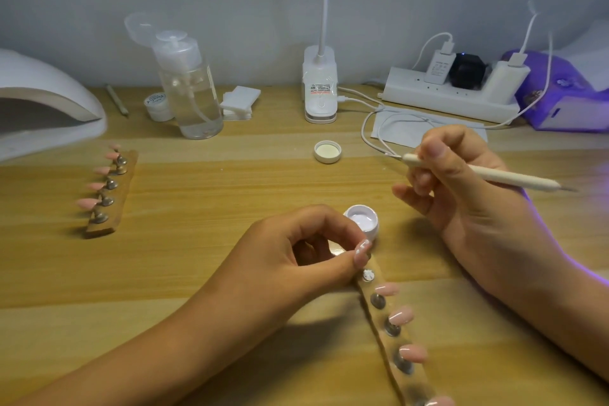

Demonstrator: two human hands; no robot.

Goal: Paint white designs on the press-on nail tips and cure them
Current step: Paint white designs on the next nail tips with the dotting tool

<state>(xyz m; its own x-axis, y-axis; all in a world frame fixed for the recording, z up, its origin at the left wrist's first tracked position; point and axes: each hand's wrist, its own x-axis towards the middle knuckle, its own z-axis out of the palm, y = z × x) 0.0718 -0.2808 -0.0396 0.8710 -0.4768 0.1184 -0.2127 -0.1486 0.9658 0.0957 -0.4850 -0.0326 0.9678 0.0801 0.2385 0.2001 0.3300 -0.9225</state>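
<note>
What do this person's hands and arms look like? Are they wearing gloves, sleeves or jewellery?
Both are bare. The left hand and right hand have no gloves, rings, watch or bracelet, and no sleeves cover either forearm. The fingernails that show are short and look unpainted.

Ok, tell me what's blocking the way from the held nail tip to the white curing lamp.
Nothing visible. The left hand pinches the nail tip; bare table leads to the lamp, the far holder sitting just beside that path.
</note>
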